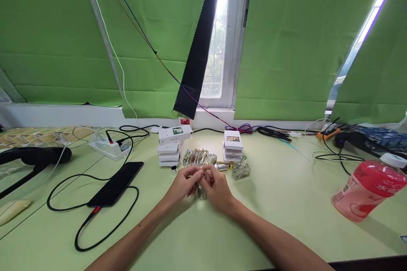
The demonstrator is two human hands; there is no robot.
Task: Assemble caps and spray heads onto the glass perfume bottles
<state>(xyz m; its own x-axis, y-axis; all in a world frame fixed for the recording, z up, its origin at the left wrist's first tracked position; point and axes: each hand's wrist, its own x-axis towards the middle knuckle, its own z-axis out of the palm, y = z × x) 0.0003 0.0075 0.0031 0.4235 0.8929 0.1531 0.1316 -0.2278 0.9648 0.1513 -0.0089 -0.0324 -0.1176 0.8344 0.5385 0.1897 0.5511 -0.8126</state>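
Observation:
My left hand point(185, 183) and my right hand point(216, 184) meet at the middle of the table, fingers bent and tips pinched together. Between and below them shows a small glass bottle point(201, 193); its top is hidden by the fingers, which close around it. Just beyond the hands, several similar glass bottles point(199, 156) with shiny necks stand in a cluster. To their right lie a gold cap point(231, 165) and another clear bottle point(241, 171) with a silvery cap. A small black cap point(174, 170) sits left of my left hand.
White boxes are stacked at the left point(169, 152) and right point(233, 146) of the bottles. A black phone point(116, 184) on a cable lies to the left, near a power strip point(108, 147). A pink drink bottle point(365, 188) stands at right. Cables point(273, 132) run along the back.

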